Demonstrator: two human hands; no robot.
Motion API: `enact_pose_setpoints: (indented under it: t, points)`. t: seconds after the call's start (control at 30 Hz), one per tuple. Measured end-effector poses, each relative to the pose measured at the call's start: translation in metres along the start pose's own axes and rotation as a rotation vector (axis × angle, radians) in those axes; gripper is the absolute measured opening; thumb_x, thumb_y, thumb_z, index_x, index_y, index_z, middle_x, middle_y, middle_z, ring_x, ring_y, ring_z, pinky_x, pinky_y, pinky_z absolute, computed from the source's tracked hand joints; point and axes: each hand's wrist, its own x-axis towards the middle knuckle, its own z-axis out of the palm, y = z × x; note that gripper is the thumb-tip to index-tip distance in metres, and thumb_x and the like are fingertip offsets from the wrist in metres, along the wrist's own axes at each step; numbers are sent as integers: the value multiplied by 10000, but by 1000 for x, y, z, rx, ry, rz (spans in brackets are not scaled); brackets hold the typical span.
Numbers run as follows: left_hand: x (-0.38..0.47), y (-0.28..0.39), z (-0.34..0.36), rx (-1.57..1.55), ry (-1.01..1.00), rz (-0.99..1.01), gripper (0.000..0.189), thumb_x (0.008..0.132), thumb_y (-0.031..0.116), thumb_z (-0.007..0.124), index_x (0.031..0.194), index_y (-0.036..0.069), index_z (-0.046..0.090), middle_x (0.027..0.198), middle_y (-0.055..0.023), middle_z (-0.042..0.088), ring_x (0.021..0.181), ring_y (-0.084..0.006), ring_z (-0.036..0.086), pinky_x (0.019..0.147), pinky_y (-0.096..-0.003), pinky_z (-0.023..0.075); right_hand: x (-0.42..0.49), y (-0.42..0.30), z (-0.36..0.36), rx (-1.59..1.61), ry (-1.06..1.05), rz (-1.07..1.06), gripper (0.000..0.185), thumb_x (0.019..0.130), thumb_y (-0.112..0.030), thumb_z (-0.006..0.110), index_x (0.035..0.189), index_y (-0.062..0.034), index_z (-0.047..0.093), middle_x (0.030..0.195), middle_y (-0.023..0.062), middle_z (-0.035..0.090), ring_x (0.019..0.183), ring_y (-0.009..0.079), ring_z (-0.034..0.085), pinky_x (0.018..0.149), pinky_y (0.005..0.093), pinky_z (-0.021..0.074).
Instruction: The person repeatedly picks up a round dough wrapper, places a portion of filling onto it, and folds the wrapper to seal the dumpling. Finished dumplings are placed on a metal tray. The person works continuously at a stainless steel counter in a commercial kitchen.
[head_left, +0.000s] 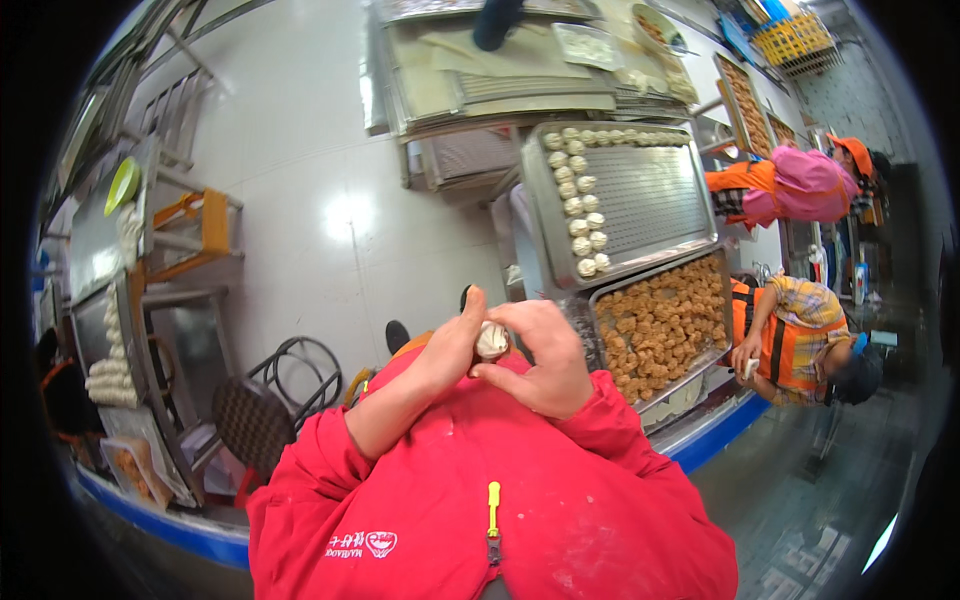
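Note:
A small pleated dough bun (492, 340) sits between my two hands in front of the red jacket. My left hand (448, 341) lies along the bun's left side with its thumb raised. The fingers and thumb of my right hand (546, 358) curve around the bun from the right. To the right, a metal tray (645, 202) holds rows of pleated raw buns (578, 227) along its top and left edges. Just below that tray, another metal tray (596, 296) is filled with brown lumps of filling (660, 326).
Two people in orange aprons work at the right, one (806, 180) in pink, one (802, 337) in a checked shirt. A work table (510, 105) with stacked trays stands above. A round-seated stool (253, 424) and a steel table (97, 240) are at left.

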Motion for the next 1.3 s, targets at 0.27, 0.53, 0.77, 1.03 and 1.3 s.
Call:
enact_pose_setpoints:
  t: [0.27,0.53,0.77,1.03,1.3]
  points:
    - [73,8,30,-3,-21,-21,867,1038,786,203,1113,52,659,821,19,568,729,-93,526,640,-248,410,27,141,-84,129,133,380,425,843,-99,828,1237,-19,690,1098,110,747,885,181,703,761,304,560]
    - [75,2,27,-187,245,26,730,1105,663,276,1096,52,676,837,29,589,733,-70,528,658,-224,423,56,387,-111,-218,212,423,368,823,-87,790,1174,-20,706,1111,141,727,994,291,720,851,375,583]
    - [67,-8,27,-333,452,60,703,1106,656,290,1065,62,664,824,24,584,721,-80,536,651,-234,424,105,445,-98,-235,146,366,395,813,-86,813,1183,-33,685,1139,157,730,1028,328,719,901,413,576]
    - [74,-2,32,-400,500,125,714,1094,678,304,1044,59,657,809,19,578,713,-92,534,643,-242,419,154,466,-83,-430,77,364,372,833,-138,813,1182,-68,707,1161,166,734,1078,370,698,939,444,561]
    - [67,-4,28,-428,558,167,715,1099,670,297,1033,51,650,804,11,582,704,-101,537,630,-253,422,157,477,-75,-420,59,422,392,829,-134,806,1203,-77,703,1185,141,722,1166,353,662,1003,446,536]
